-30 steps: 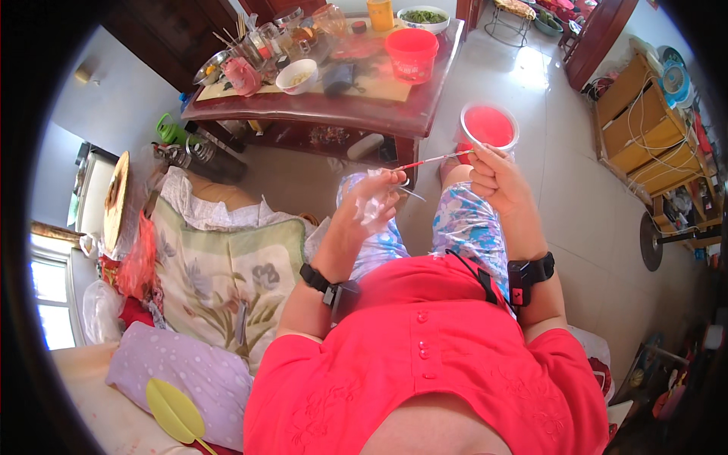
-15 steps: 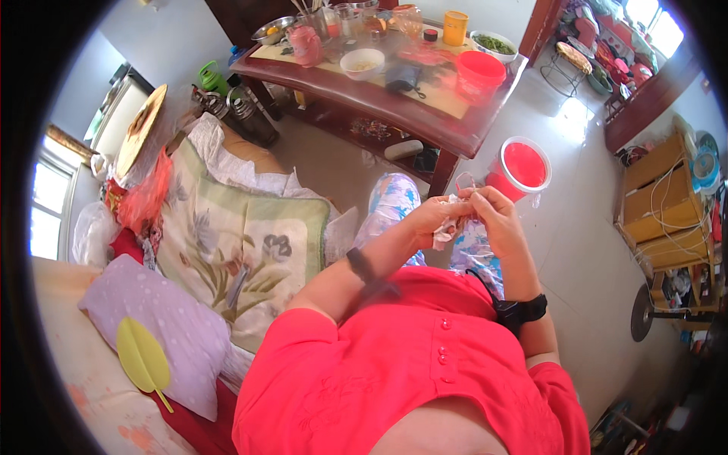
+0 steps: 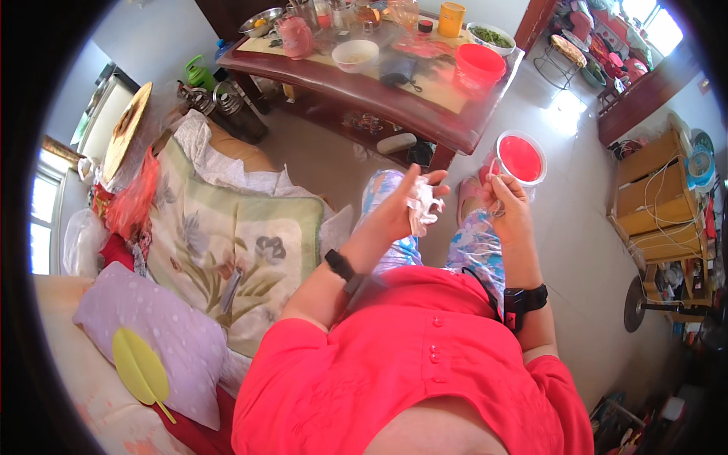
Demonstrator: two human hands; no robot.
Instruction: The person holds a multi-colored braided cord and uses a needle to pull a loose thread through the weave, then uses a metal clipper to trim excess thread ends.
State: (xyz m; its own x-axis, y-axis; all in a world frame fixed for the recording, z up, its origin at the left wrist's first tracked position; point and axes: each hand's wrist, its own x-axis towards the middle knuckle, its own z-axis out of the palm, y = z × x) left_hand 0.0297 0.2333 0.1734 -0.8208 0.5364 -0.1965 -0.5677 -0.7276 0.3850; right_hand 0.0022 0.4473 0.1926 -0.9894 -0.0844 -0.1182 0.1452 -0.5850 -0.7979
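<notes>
In front of my lap, my left hand (image 3: 400, 211) is turned palm inward, its thumb and fingers partly spread. A crumpled white wad (image 3: 422, 206), like tissue or thin plastic, rests in its palm. To the right, fingertips of my right hand (image 3: 509, 206) pinch a thin pale string (image 3: 496, 168), which loops above the fingers and trails below them. The two hands are apart. Just beyond my right hand stands a red bucket with a whitish rim (image 3: 540, 161) on the floor. My patterned trousers (image 3: 474, 246) show beneath both hands.
Ahead is a dark red table (image 3: 341, 89) holding a red tub (image 3: 479, 68), a white bowl (image 3: 355, 56), a pink jug (image 3: 294, 38) and a yellow cup (image 3: 451, 20). The covered seat (image 3: 296, 220) lies left, with a lilac pillow (image 3: 152, 326). A wooden cabinet (image 3: 654, 201) stands right.
My hands, close together before, have moved apart. The left kept the white wad and opened its fingers somewhat; the right drew away to the right with the string. The view shifted slightly.
</notes>
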